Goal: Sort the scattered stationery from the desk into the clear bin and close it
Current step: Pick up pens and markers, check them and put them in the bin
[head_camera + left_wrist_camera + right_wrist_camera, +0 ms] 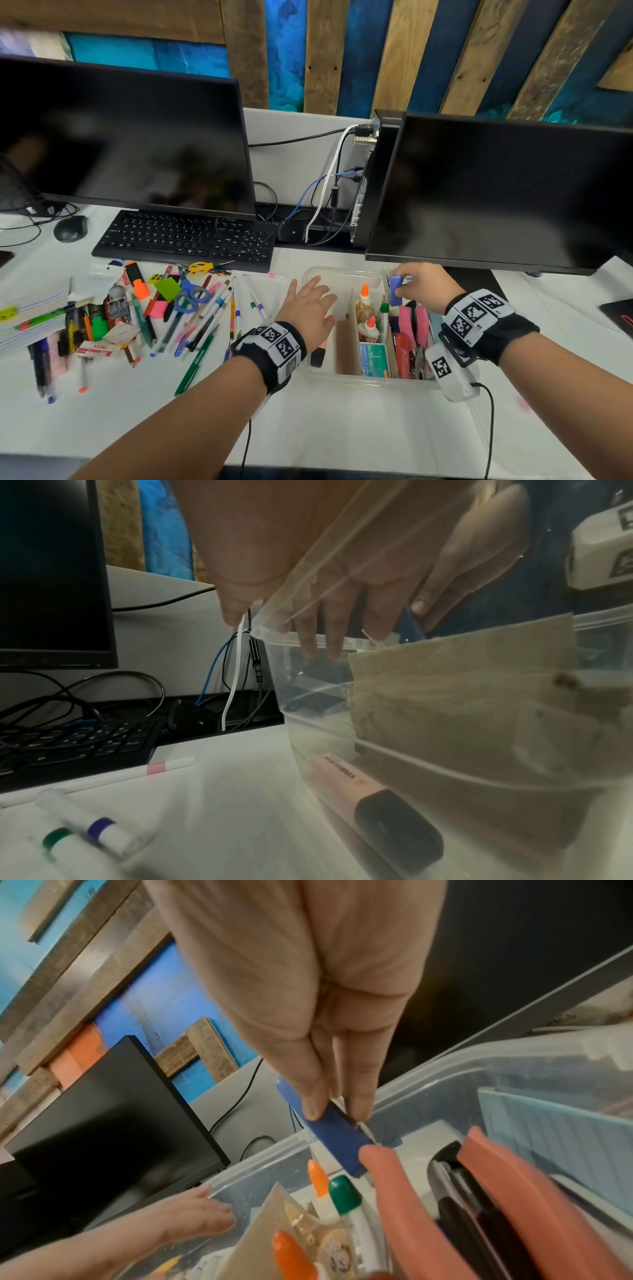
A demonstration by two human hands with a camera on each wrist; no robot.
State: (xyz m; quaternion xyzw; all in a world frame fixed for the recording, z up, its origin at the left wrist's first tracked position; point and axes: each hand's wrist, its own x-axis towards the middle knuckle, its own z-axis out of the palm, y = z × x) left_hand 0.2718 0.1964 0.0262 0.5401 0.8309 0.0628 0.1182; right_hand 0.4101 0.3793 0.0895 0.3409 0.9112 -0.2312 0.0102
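The clear bin (346,378) stands on the white desk between my arms, split by cardboard dividers (352,337). My right hand (416,286) pinches a small blue stapler (396,289) (337,1135) over the bin's far right compartment, above pink staplers (407,323) and glue bottles (364,298). My left hand (313,308) hovers over the bin's left compartment with straight, spread fingers (334,631) and holds nothing. A pink highlighter with a black cap (318,353) (377,802) lies in that compartment. Scattered pens, markers, scissors (190,296) and highlighters (137,279) cover the desk at the left.
A black keyboard (185,236) and mouse (70,228) sit behind the pile, under the left monitor (123,140). A second monitor (496,192) hangs over the bin's far edge. Cables (325,192) run between them. Lined paper (30,318) lies at the far left.
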